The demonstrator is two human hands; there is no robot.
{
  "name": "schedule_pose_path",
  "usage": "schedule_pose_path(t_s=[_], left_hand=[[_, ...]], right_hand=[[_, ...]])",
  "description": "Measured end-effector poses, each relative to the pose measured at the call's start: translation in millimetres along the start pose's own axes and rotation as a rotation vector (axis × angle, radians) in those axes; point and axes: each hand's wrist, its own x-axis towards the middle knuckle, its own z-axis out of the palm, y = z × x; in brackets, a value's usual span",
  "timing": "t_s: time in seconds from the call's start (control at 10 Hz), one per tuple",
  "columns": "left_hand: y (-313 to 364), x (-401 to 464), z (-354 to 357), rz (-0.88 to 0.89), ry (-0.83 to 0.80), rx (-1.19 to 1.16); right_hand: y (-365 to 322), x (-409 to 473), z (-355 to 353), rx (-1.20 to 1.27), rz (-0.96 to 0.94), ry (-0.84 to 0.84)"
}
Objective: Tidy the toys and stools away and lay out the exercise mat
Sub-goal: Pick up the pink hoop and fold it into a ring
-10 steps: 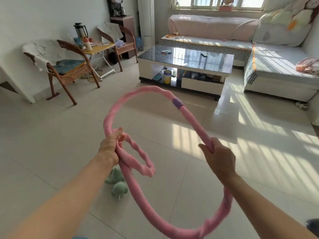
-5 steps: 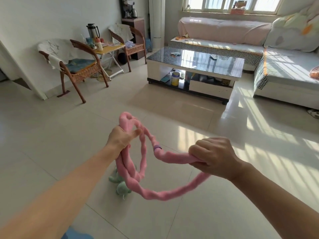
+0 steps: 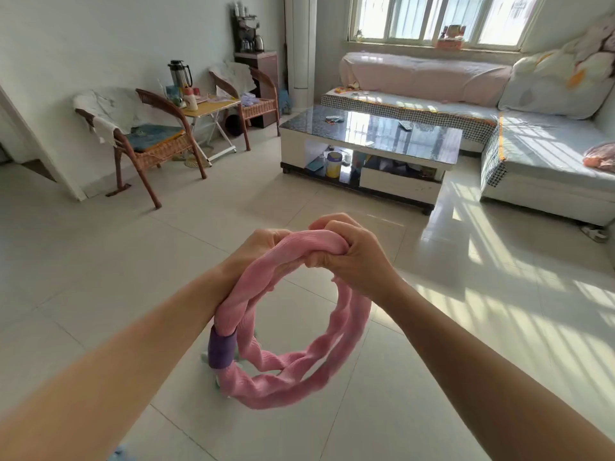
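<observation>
Folded since a second ago, the pink hoop (image 3: 293, 354) has gone from one wide ring stretched between both hands into a small coil of two or three turns, and the hands have come together at its top. It hangs in the air in front of the person, above the floor (image 3: 432, 377), with a purple band (image 3: 221, 351) on its left side. The left hand (image 3: 263, 244) has its fingers curled round the top of the coil, though the bundle hides most of them; the right hand (image 3: 349, 254) grips the same bunched stretch just beside it, thumb under and fingers wrapped over. Behind the lower left of the coil a pale green toy (image 3: 208, 359) lies on the floor, mostly hidden. Farther off stand a glass tabletop (image 3: 372, 131), a sofa (image 3: 549, 154) and two wicker chairs (image 3: 156, 141) against the wall. As I judge it, the work is at an early stage: the hoop is coiled but not yet put away, the green toy is not yet picked up, and neither stools nor an exercise mat show anywhere in view, so most of the tidying and the mat remain.
</observation>
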Motion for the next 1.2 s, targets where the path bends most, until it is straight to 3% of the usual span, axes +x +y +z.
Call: schedule_pose_path(t_s=[0.1, 0.2, 0.4, 0.5, 0.6, 0.7, 0.8, 0.9, 1.0, 1.1, 1.2], left_hand=[[8, 4, 2, -0.080, 0.019, -0.100], [21, 10, 11, -0.117, 0.024, -0.173], [28, 18, 29, -0.164, 0.090, -0.320], [20, 21, 41, -0.148, 0.138, -0.279], [17, 18, 48, -0.100, 0.141, -0.281], [0, 6, 34, -0.037, 0.111, -0.361], [-36, -9, 25, -0.199, 0.186, -0.415], [-105, -11, 27, -0.506, 0.318, -0.540], [-102, -15, 56, -0.576, 0.351, -0.833], [-63, -11, 72, -0.403, 0.426, -0.948], [-53, -7, 71, -0.397, 0.431, -1.012]], right_hand=[[4, -3, -11, 0.069, 0.137, 0.000], [13, -2, -20, -0.018, 0.187, -0.099], [19, -6, -22, -0.145, 0.060, -0.101], [22, -5, -23, -0.232, 0.011, -0.089], [26, -9, -24, -0.218, 0.037, 0.052], [25, -14, -36, -0.142, 0.118, 0.186], [18, -19, -54, 0.058, 0.224, 0.324], [11, -22, -73, 0.277, 0.307, 0.437], [12, -20, -87, 0.427, 0.413, 0.513], [17, -24, -87, 0.553, 0.545, 0.547], [27, -40, -80, 0.543, 0.677, 0.538]])
